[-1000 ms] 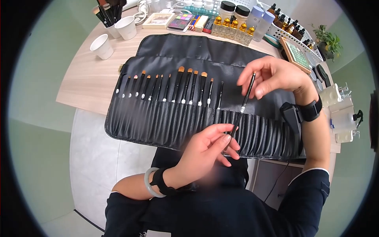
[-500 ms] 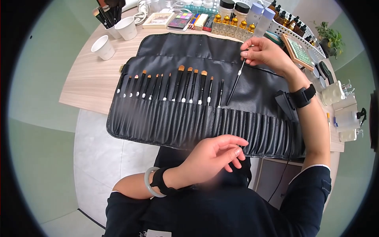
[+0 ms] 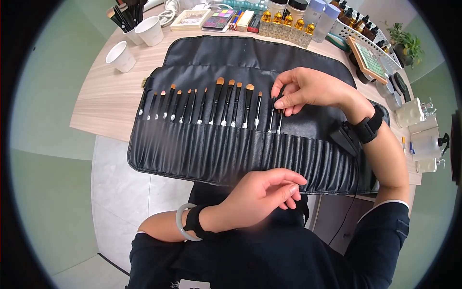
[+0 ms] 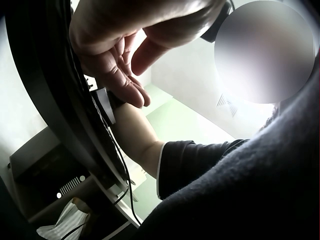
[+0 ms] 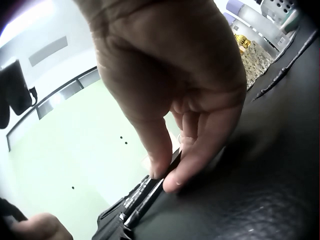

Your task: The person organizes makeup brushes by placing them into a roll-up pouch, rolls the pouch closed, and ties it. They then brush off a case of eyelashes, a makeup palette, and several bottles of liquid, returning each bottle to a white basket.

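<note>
A black roll-up brush case [image 3: 308,58] lies unrolled on the wooden table [image 3: 106,96], with several makeup brushes [image 3: 216,103] standing in its slots. My right hand [image 3: 308,89] pinches the top of a thin black brush [image 3: 279,118] that sits in a slot just right of the row; the right wrist view shows thumb and fingertips [image 5: 172,182] closed on the brush [image 5: 142,200]. My left hand [image 3: 267,190] hovers with relaxed, loosely curled fingers at the case's near edge, holding nothing. In the left wrist view the left hand's fingers [image 4: 125,85] hang beside the case edge.
White paper cups [image 3: 120,55] stand at the back left, one holding brushes [image 3: 126,14]. Palettes [image 3: 219,19], small amber bottles [image 3: 284,24], a white basket of bottles [image 3: 356,31] and a framed tray [image 3: 368,58] line the back. Clear containers [image 3: 418,130] sit at the right edge.
My right hand brought the thin brush down from above the case and slid it into a slot beside the row. My left hand let go of it earlier and stayed near the case's edge.
</note>
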### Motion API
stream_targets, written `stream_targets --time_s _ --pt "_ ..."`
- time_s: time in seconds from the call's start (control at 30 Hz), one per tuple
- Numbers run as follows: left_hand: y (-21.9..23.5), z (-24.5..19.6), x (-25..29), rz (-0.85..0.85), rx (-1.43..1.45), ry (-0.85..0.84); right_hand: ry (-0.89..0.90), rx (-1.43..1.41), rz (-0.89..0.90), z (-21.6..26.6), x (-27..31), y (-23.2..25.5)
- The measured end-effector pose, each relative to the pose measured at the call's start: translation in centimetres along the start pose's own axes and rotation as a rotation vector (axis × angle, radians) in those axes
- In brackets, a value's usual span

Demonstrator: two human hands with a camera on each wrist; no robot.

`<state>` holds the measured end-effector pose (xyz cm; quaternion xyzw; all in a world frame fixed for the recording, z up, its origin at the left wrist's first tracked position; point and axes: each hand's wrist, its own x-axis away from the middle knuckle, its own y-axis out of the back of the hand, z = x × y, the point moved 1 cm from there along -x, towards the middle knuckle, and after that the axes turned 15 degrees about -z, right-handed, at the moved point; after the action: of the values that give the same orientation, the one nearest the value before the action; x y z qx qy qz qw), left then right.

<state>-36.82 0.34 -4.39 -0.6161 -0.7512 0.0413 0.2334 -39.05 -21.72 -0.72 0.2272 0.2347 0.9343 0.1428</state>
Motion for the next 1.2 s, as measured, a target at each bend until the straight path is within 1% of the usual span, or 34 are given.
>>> stream_targets --time_s 0.07,0.17,0.3,0.4,0.53,0.6,0.63,0.7,0.73,0.77,0.83,0.9,0.93,0.97,1.0,1.03,1.07,1.1,1.13,1.17,1.2 --pt "0.1 0.0 0.0 0.007 -0.005 0.004 -0.030 -0.020 0.031 0.0 -0.2 -0.3" --pt "0.2 0.1 0.0 0.025 -0.012 0.004 -0.011 -0.013 0.047 -0.5 -0.7 -0.6" --pt "0.3 0.0 0.0 0.042 -0.018 0.012 -0.013 -0.002 0.043 -0.6 -0.8 -0.6" --pt "0.4 -0.2 0.0 0.055 -0.031 0.014 -0.047 -0.017 0.039 -0.7 -1.0 -0.5" --pt "0.4 -0.3 0.2 0.017 -0.002 0.020 -0.061 0.001 0.030 -0.8 -1.2 -0.6" --pt "0.7 -0.6 0.4 0.058 -0.076 0.012 -0.058 0.001 0.028 -1.0 -1.3 -0.6" --pt "0.8 -0.7 0.5 0.044 -0.083 0.007 -0.063 -0.020 0.030 -1.0 -1.1 -0.6" --pt "1.5 -1.3 1.1 0.055 -0.192 -0.082 -0.019 -0.039 0.058 -1.0 -1.4 -0.5" --pt "1.9 -2.2 1.6 0.059 -0.198 -0.105 0.024 -0.021 0.069 -0.9 -1.3 -0.4" --pt "2.5 -3.2 2.0 0.048 -0.271 -0.173 0.008 0.009 0.044 -0.4 -1.1 -0.2" --pt "4.2 -5.2 2.9 -0.029 -0.333 -0.175 0.025 0.054 -0.067 0.3 -0.5 0.2" --pt "6.1 -8.1 3.7 -0.181 -0.469 -0.236 0.018 0.065 -0.156 1.4 0.4 1.0" --pt "7.0 -9.4 4.2 -0.316 -0.400 -0.237 0.003 0.042 -0.146 1.5 0.5 1.8" --pt "8.5 -10.4 4.1 -0.386 -0.478 -0.342 -0.011 0.020 -0.144 1.2 0.6 2.5" --pt "9.7 -11.8 4.0 -0.488 -0.495 -0.361 0.003 0.017 -0.145 0.8 0.6 3.1" --pt "11.1 -13.1 3.8 -0.586 -0.560 -0.402 -0.066 0.000 -0.112 0.1 0.7 3.6" --pt "13.1 -14.1 3.4 -0.663 -0.516 -0.432 -0.137 -0.016 -0.077 -0.5 0.7 3.9" --pt "14.9 -15.7 3.1 -0.694 -0.554 -0.489 -0.180 -0.030 -0.048 -1.0 0.7 3.9" --pt "16.5 -16.9 2.8 -0.787 -0.549 -0.512 -0.196 -0.025 -0.033 -2.0 0.5 3.9" --pt "18.4 -18.1 2.3 -0.872 -0.617 -0.578 -0.209 -0.021 -0.018 -2.9 0.4 3.7" --pt "20.3 -19.2 1.6 -0.953 -0.682 -0.640 -0.220 -0.065 -0.063 -3.1 0.3 3.6"
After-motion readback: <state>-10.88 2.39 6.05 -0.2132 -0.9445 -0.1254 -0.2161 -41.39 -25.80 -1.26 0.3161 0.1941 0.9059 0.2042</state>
